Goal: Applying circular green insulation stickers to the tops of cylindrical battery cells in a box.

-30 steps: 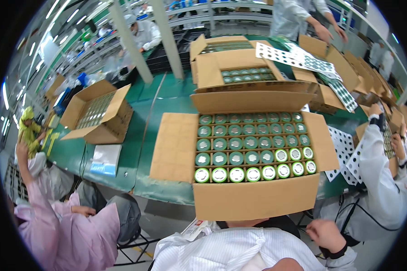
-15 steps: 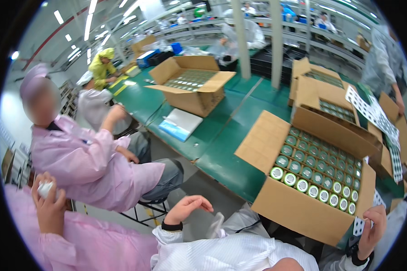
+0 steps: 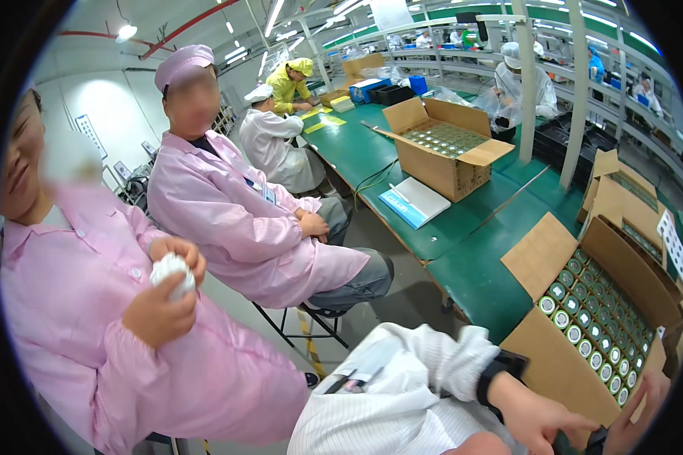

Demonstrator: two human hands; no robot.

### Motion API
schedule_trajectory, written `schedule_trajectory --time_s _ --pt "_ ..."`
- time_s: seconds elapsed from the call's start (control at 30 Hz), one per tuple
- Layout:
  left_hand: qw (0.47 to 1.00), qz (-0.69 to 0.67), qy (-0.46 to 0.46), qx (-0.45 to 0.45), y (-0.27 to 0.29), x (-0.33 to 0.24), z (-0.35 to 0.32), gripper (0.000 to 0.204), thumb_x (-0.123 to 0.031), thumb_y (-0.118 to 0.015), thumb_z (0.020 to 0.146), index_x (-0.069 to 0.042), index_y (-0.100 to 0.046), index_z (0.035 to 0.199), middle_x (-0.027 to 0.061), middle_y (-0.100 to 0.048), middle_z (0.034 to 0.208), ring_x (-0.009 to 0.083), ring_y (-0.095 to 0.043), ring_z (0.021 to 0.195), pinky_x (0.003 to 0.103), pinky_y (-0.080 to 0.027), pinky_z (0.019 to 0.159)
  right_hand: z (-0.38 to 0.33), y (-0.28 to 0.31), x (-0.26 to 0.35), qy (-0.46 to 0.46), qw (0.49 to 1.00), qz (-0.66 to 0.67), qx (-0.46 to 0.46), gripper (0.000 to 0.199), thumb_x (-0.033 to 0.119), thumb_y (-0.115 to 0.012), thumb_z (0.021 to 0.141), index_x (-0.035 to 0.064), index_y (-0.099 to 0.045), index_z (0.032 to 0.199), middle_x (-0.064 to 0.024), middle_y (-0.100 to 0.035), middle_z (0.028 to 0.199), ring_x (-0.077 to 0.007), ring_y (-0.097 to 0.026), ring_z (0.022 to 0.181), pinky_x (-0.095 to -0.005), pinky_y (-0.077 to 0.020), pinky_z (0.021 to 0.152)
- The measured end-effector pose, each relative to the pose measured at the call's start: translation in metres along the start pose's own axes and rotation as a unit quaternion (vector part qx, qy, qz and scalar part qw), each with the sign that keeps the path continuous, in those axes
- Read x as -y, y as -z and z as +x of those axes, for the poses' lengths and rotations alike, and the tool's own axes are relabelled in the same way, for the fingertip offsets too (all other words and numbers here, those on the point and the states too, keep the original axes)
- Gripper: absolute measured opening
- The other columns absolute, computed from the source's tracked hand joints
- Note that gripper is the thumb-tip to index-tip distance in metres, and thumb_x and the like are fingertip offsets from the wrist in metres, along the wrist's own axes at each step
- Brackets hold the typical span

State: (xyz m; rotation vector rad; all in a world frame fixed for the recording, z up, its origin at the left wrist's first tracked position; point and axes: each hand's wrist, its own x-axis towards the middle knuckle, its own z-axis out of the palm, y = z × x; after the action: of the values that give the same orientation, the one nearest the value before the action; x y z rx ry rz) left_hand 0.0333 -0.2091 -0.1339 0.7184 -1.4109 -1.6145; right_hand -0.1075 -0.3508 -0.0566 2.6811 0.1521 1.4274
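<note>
My left hand (image 3: 530, 411) reaches across at the bottom right, its index finger stretched toward the dark watch (image 3: 596, 440) on my right wrist. It holds nothing that I can see; whether the fingertip touches the watch is unclear. My right hand (image 3: 643, 409) is raised beside the near right corner of an open cardboard box (image 3: 558, 371), fingers loosely apart and partly cut by the dark rim. Rows of round cylindrical cells (image 3: 574, 334) with pale tops and green edges stand upright in that box.
Another open box (image 3: 448, 171) of cells and a white-and-blue booklet (image 3: 415, 203) lie on the green table (image 3: 463, 280). More boxes (image 3: 630, 197) stand right. At left, a standing person in pink (image 3: 76, 303) holds something white and crumpled (image 3: 173, 274); another person (image 3: 235, 205) sits.
The view has swung left. My left hand has crossed from the lower middle toward my right wrist. The standing co-worker's two hands are now together at the white thing.
</note>
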Motion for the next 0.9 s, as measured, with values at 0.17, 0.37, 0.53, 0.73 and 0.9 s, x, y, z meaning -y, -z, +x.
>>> schedule_trajectory --time_s 0.17,0.37,0.53,0.73,0.9 --pt "0.942 0.244 -0.226 -0.046 -0.020 0.052 0.064 0.066 -0.021 -0.067 0.087 0.006 -0.032 0.137 0.0250 -0.054 0.118 0.0324 -0.057 0.103 0.037 -0.047 0.087 0.004 0.005 0.010 0.090 0.995 -0.027 0.020 0.025 -0.006 -0.058 0.088 -0.0046 -0.060 0.113 -0.0167 -0.064 0.096 -0.0280 -0.063 0.080 -0.0323 -0.0497 0.064" --pt "0.832 0.327 -0.426 -0.136 -0.016 0.075 0.096 0.051 -0.010 -0.067 0.085 0.004 -0.043 0.128 0.0257 -0.053 0.109 0.0325 -0.051 0.100 0.041 -0.045 0.081 -0.029 -0.004 0.032 -0.062 0.989 0.128 -0.044 0.021 -0.005 -0.054 0.091 -0.0045 -0.059 0.112 -0.0185 -0.063 0.102 -0.0261 -0.063 0.082 -0.0309 -0.0503 0.068" --pt "0.874 0.329 -0.355 -0.048 -0.009 0.095 0.101 0.062 -0.011 -0.065 0.088 0.002 -0.032 0.138 0.0228 -0.047 0.129 0.0324 -0.048 0.114 0.041 -0.045 0.089 -0.040 -0.010 0.043 -0.207 0.795 0.568 -0.052 0.021 0.011 -0.049 0.096 -0.0017 -0.051 0.113 -0.0147 -0.060 0.093 -0.0236 -0.056 0.075 -0.0293 -0.0463 0.060" --pt "0.902 0.276 -0.331 -0.027 -0.011 0.095 0.098 0.068 -0.012 -0.065 0.088 0.000 -0.026 0.142 0.0212 -0.041 0.136 0.0309 -0.046 0.119 0.040 -0.044 0.093 -0.036 -0.022 0.061 -0.108 0.289 0.945 -0.107 0.027 0.020 -0.051 0.096 0.0004 -0.045 0.113 -0.0124 -0.053 0.090 -0.0216 -0.051 0.070 -0.0332 -0.0452 0.063" --pt "0.921 0.204 -0.329 -0.042 -0.017 0.088 0.092 0.073 -0.013 -0.065 0.089 -0.001 -0.021 0.145 0.0199 -0.037 0.142 0.0297 -0.044 0.124 0.040 -0.043 0.097 -0.042 -0.007 0.039 -0.121 0.749 0.646 -0.091 0.031 0.016 -0.050 0.097 -0.0006 -0.045 0.123 -0.0145 -0.055 0.092 -0.0204 -0.050 0.069 -0.0316 -0.0449 0.059"
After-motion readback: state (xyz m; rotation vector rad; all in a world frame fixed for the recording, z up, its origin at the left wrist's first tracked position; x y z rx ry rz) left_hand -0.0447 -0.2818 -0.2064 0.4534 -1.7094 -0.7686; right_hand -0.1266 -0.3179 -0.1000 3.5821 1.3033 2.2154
